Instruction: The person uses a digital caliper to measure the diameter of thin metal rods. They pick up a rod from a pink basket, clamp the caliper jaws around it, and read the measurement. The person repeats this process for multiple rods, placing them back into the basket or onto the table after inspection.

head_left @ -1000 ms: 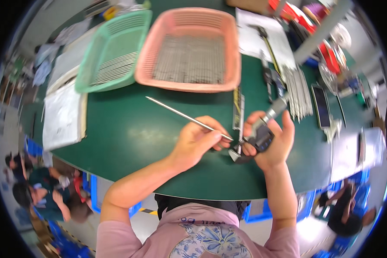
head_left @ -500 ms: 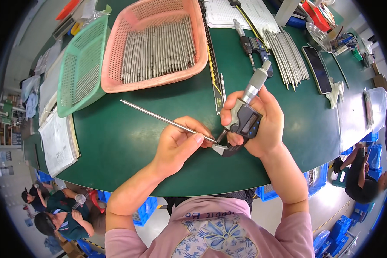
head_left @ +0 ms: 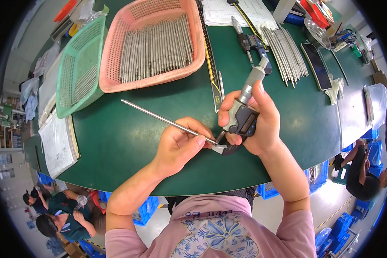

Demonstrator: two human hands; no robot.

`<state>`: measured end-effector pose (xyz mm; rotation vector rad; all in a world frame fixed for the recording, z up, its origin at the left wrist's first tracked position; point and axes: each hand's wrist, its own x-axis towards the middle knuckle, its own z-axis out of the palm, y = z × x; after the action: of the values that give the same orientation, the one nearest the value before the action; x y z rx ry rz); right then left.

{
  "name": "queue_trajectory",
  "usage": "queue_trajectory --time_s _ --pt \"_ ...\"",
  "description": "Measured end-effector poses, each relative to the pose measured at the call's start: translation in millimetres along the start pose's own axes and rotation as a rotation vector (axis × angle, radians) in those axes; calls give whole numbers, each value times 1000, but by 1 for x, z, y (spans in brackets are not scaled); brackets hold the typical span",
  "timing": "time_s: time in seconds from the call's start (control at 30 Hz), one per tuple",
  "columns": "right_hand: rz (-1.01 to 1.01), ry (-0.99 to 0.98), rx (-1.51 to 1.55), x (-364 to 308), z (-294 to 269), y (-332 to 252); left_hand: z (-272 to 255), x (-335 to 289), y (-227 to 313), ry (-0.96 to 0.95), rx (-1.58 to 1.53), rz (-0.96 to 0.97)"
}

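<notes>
My left hand [head_left: 178, 146] pinches a slim metal rod [head_left: 152, 115] near its right end, between thumb and fingers. The rod's far end points up and left over the green table. That right end sits at the jaws of a digital micrometer [head_left: 244, 120]; whether both jaws touch it, I cannot tell. My right hand [head_left: 262, 118] wraps around the micrometer, with the thumb raised along the silver thimble. Part of the frame is hidden behind the fingers.
A pink basket [head_left: 154, 81] full of metal rods and a green basket [head_left: 64, 96] with fewer stand at the back left. Toward the back right lie a second micrometer [head_left: 253, 43], a bundle of rods [head_left: 284, 55] and a phone [head_left: 317, 66]. Papers [head_left: 58, 144] lie at left; people sit behind.
My right thumb has lifted higher along the micrometer's thimble. The micrometer has shifted slightly left and up, while the rod and left hand stay almost in place.
</notes>
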<state>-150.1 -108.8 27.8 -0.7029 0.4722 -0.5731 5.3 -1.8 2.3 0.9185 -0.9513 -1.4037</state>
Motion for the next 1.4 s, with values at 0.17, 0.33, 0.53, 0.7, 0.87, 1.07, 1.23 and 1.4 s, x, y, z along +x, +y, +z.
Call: queue_trajectory --time_s 0.17,0.33,0.53,0.7,0.87,1.07,1.23,1.4 --pt "15 48 -28 -1 2 -2 4 0 0 32 -39 -23" --pt "15 15 -46 0 1 -1 9 0 -1 144 11 -49" --pt "32 60 -27 0 4 -1 5 1 -2 117 -57 -75" --pt "105 71 34 1 3 -2 3 0 -1 59 -88 -66" --pt "113 50 62 1 2 -4 3 1 0 24 -85 -42" --pt "128 44 86 1 2 -4 4 1 1 26 -81 -37" --pt "148 37 116 2 1 -2 3 0 1 0 -85 -30" --pt "140 60 29 0 2 -2 4 1 1 -16 -81 -12"
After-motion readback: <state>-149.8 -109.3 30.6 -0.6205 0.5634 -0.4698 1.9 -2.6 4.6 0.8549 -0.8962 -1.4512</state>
